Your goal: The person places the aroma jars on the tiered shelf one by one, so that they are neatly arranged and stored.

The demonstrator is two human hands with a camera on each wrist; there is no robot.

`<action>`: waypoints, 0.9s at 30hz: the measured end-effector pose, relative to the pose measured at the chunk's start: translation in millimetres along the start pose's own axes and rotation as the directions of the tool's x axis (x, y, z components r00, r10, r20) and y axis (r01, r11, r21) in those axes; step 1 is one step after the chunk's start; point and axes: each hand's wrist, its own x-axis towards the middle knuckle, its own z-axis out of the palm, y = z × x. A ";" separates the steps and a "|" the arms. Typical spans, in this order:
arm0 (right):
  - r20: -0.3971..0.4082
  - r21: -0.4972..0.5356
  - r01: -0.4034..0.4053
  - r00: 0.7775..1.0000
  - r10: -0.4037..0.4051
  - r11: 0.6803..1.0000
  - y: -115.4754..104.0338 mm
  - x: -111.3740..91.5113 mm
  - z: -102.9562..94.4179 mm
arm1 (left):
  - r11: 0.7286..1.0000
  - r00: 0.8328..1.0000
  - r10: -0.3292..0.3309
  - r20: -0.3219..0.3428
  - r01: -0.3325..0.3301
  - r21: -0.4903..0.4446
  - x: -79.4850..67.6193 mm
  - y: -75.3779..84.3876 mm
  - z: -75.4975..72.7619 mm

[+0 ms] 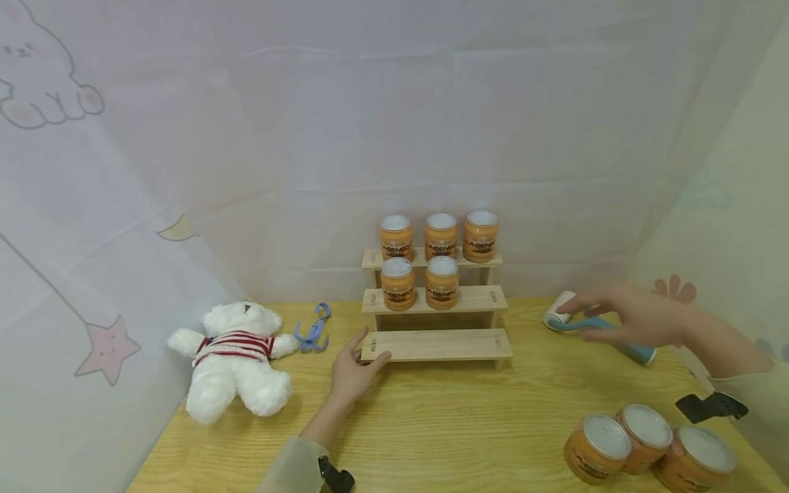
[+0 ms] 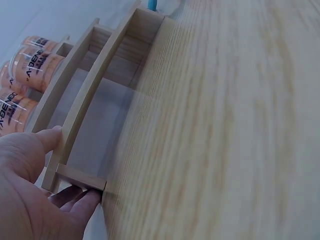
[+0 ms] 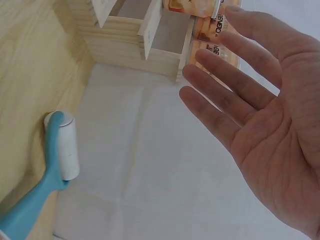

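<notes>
A three-step wooden display stand (image 1: 440,346) stands against the back of the table. My left hand (image 1: 351,376) grips the left end of its lowest step; in the left wrist view the thumb (image 2: 50,137) presses the front edge while fingers curl by the side support. Three orange jars (image 1: 440,236) with silver lids occupy the top step, and two more jars (image 1: 397,284) are on the middle one. My right hand (image 1: 647,318) hovers at the right with its fingers extended, holding nothing. Beneath it lies a lint roller (image 3: 67,145) with a blue handle, apart from the hand.
Three more orange jars (image 1: 598,448) cluster at the table's front right. A white teddy bear (image 1: 237,363) in a striped top lies at the left, beside a purple hook hanger (image 1: 313,332). Pale printed cloth (image 1: 345,123) encloses the back and sides.
</notes>
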 end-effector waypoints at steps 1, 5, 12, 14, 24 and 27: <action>0.001 0.017 -0.015 1.000 0.015 1.000 -0.1 -5.0 2.0 | 1.000 1.000 -0.004 0.001 0.004 0.000 0.4 -0.5 -0.1; -0.016 0.067 -0.039 0.999 0.040 0.997 2.9 -23.2 14.5 | 1.000 1.000 -0.006 0.001 0.006 -0.001 1.2 -1.6 -0.1; -0.067 0.163 0.024 0.998 -0.013 0.986 8.2 -48.4 42.9 | 1.000 1.000 -0.015 -0.005 0.015 -0.002 0.5 -2.6 -0.8; -0.061 0.198 0.041 0.998 -0.029 0.979 8.9 -52.4 50.0 | 1.000 1.000 -0.013 -0.008 0.013 0.005 0.4 -2.6 -1.5; 0.075 0.389 -0.003 0.997 -0.028 0.921 3.0 -69.0 68.8 | 1.000 1.000 -0.002 -0.011 0.002 0.013 0.3 -3.1 -0.9; 0.130 0.465 -0.014 0.990 -0.052 0.885 0.8 -70.5 72.0 | 1.000 1.000 0.002 -0.013 -0.001 0.012 0.3 -3.2 -0.8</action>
